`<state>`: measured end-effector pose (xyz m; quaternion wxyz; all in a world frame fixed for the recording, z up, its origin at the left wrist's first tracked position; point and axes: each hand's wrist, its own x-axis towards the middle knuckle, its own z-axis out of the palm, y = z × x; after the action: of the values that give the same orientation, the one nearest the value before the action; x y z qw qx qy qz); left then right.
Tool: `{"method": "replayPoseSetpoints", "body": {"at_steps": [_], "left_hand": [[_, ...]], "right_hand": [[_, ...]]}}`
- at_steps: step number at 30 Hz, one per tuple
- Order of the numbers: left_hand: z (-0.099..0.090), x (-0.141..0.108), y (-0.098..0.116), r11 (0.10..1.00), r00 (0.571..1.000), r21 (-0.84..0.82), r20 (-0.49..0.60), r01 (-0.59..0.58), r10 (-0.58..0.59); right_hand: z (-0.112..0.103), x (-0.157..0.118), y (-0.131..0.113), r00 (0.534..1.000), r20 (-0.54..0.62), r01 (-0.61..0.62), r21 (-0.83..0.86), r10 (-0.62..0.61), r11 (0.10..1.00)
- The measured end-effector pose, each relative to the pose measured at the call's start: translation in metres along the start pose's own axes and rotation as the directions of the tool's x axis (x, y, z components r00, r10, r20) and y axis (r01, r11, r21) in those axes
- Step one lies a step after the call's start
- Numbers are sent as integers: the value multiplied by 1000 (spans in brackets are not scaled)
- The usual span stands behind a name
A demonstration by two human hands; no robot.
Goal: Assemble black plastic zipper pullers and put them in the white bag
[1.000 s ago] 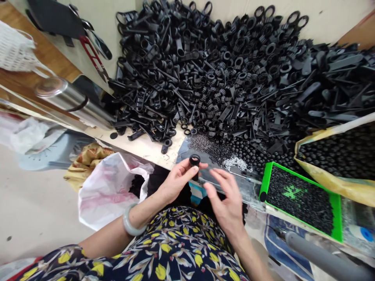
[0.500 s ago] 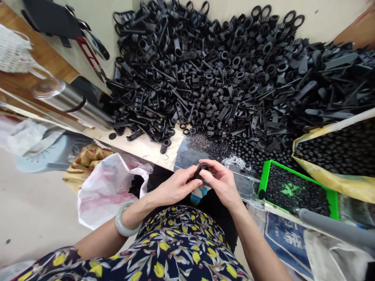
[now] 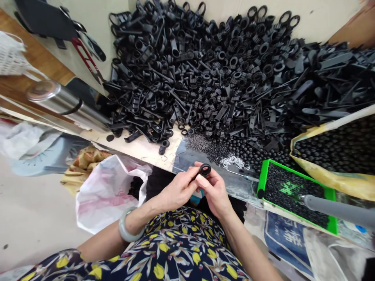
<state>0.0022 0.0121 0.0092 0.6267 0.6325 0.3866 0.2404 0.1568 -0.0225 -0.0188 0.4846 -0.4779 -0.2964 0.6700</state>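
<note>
Both hands meet just over the worktop's near edge: left hand and right hand, fingers curled closed, pinch one black ring-ended part. Left of it, a bare pale strip gives room; just beyond the hands lie white pins. Right, a green tray and yellow-edged bag crowd the side; behind, a black heap blocks the way. Fingers hide the held part's lower end; the frame cuts off the bag.

Green tray, yellow-flowered navy top, red-handled tool
</note>
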Motion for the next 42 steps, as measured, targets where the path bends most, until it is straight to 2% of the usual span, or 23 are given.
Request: {"method": "replayPoseSetpoints", "body": {"at_steps": [7,13,19,22,29,33,35,42], "left_hand": [[-10,-3,-6,1000,996,4,92,-23,23],[-26,-3,-14,996,951,-85,306,-22,47],[-23,-4,-15,989,969,79,225,-126,106],[-20,-4,-15,988,974,80,199,-130,112],[-14,3,-24,993,989,-120,149,13,5],[-13,12,-32,919,982,-383,187,89,-17],[-15,16,-33,877,979,-463,204,125,-31],[-13,22,-30,805,975,-552,161,217,-152]], "right_hand": [[-3,-1,-7,998,60,33,-57,-30,998],[-8,1,-9,988,154,-14,-84,26,996],[-8,0,-6,990,128,-57,-27,60,998],[-10,3,-2,990,127,-58,-11,59,998],[-17,17,-2,984,169,-52,-31,56,998],[-21,23,-4,988,139,-63,-33,68,997],[-23,24,-4,992,114,-53,-45,58,998],[-29,28,-11,975,175,-129,-54,137,990]]}}
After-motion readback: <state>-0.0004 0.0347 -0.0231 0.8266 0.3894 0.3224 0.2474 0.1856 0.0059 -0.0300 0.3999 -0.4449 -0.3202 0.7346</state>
